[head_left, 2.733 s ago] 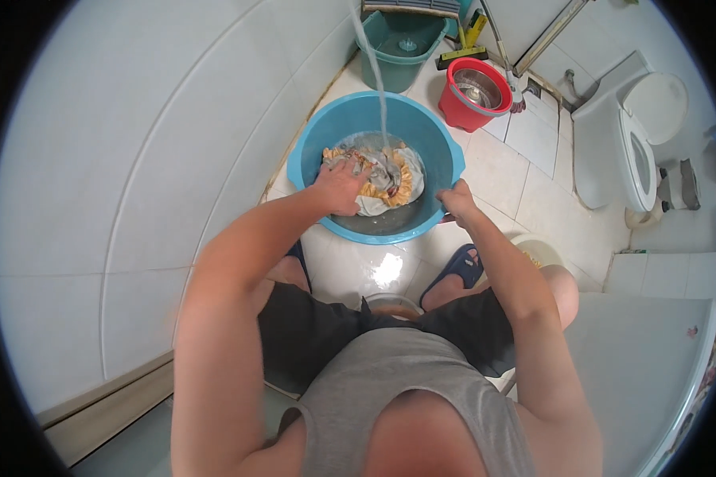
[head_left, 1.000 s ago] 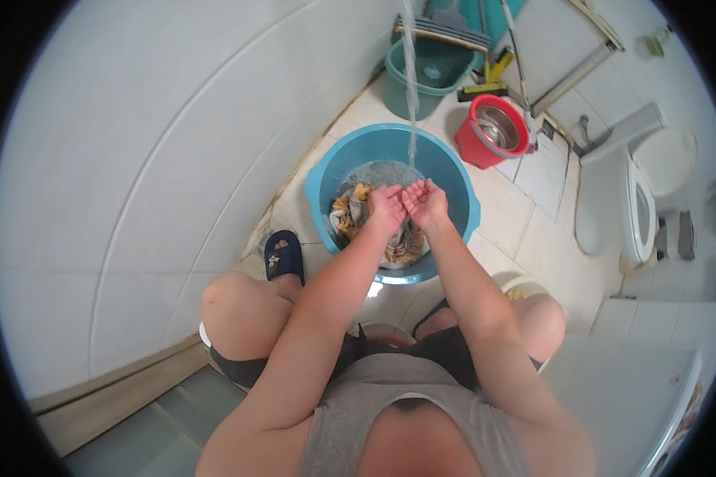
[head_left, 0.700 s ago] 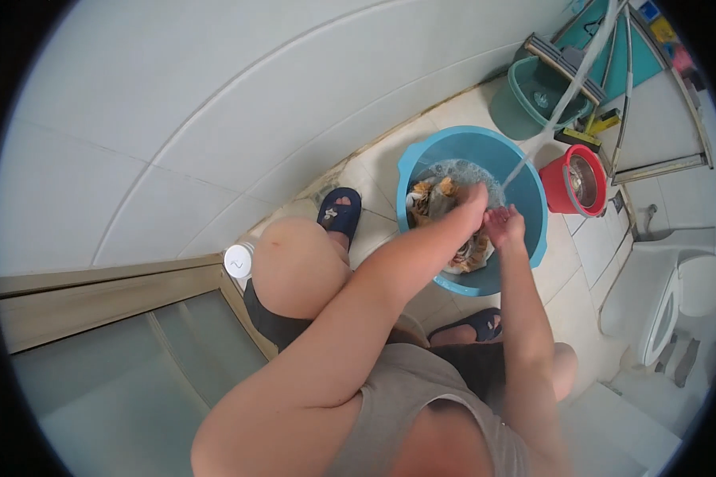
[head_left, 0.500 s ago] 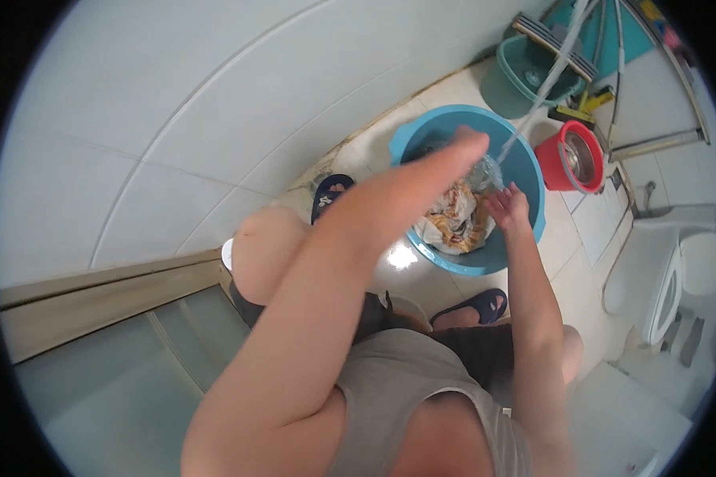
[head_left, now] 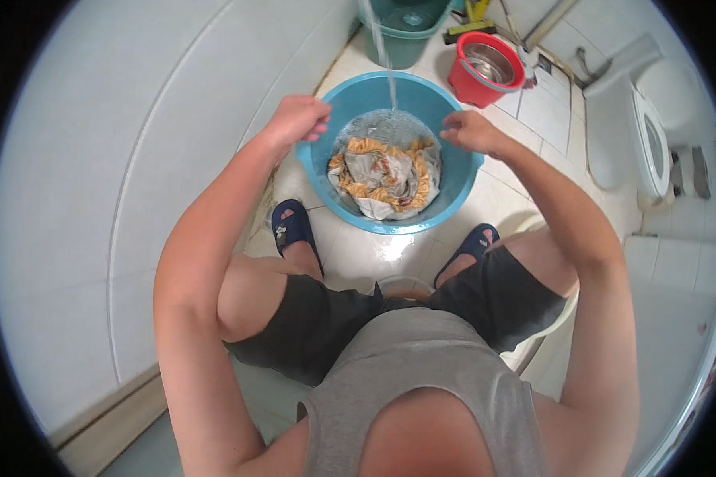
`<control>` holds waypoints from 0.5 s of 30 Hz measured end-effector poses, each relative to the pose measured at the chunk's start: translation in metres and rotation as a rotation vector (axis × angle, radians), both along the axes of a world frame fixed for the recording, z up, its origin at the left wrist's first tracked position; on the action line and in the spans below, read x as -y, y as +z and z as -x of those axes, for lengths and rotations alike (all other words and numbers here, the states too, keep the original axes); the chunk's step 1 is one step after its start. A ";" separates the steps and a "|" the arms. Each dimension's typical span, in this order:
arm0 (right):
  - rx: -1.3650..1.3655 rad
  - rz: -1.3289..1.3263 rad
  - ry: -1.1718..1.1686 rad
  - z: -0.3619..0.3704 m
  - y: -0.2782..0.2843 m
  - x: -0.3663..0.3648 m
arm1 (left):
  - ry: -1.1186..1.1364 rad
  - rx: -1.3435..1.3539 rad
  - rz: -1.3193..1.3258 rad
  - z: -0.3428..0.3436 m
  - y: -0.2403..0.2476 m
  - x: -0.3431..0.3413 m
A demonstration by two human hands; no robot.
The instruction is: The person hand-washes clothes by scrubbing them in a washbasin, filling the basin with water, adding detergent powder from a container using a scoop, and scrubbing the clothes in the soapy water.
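A round blue basin [head_left: 316,170] stands on the tiled floor before me. A stream of water [head_left: 380,49] falls into it, and the water inside [head_left: 386,126] is foamy. Wet white and orange patterned cloth [head_left: 386,176] lies bunched in the basin. At its left rim my left hand [head_left: 297,119] has its fingers curled in, with nothing seen in them. My right hand [head_left: 471,133] is over the right rim, fingers loosely bent and apart, holding nothing visible. Whether either hand touches the rim I cannot tell.
Behind the basin stand a green bucket [head_left: 395,49] and a red bucket [head_left: 471,86] with a metal bowl [head_left: 489,63] inside. A yellow-green brush [head_left: 468,32] lies near them. A toilet [head_left: 648,135] is at the right, a tiled wall [head_left: 191,151] at the left. My slippered feet flank the basin's near side.
My left hand has drawn back from over the basin to its left rim. The right hand has come up off the cloth to the right rim. The view has turned, showing the cloth more fully.
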State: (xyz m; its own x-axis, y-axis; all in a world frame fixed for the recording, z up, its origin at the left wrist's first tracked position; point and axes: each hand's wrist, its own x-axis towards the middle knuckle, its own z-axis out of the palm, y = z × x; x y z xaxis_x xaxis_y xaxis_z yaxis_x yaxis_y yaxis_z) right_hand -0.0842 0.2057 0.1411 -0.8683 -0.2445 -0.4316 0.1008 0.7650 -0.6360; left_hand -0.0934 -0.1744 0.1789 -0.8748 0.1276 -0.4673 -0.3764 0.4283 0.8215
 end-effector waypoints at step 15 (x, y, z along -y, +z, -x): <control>-0.097 0.038 -0.276 -0.017 0.060 -0.083 | -0.173 0.031 0.242 -0.016 -0.004 0.016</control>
